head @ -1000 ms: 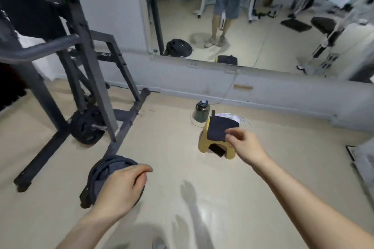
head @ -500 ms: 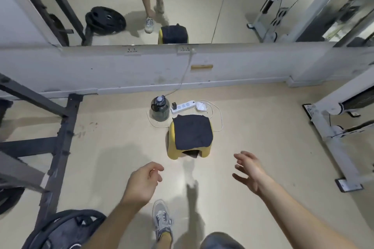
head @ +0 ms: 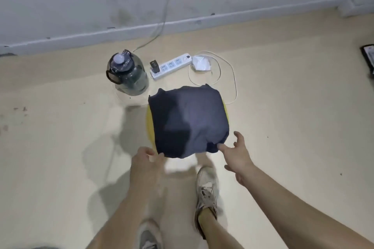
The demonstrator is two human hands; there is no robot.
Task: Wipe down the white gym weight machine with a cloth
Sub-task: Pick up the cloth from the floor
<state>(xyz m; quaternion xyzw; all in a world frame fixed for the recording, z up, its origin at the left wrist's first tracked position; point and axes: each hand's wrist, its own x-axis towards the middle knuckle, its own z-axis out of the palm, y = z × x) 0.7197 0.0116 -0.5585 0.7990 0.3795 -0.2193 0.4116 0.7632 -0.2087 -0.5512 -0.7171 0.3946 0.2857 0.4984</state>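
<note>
A dark navy cloth (head: 188,121) lies spread over a low yellow stool (head: 149,125) on the beige floor, in the middle of the view. My left hand (head: 146,160) is at the cloth's near left corner, its fingertips touching the edge; it is blurred. To the right, my right hand (head: 237,152) has its fingers spread, the forefinger touching the cloth's near right edge. The cloth lies flat on the stool. Of the white weight machine only a dark foot plate (head: 368,60) shows at the right edge.
A large clear water jug (head: 127,76) stands just left of the stool's far side. A white power strip (head: 172,65), a white bundle (head: 201,63) and a looped cable lie behind it, near the grey wall. My shoes (head: 206,192) are below the stool.
I have moved close to the stool and bent over it. Both hands have gone forward from mid-air to the cloth's near edge. The black rack and weight plates have left the view.
</note>
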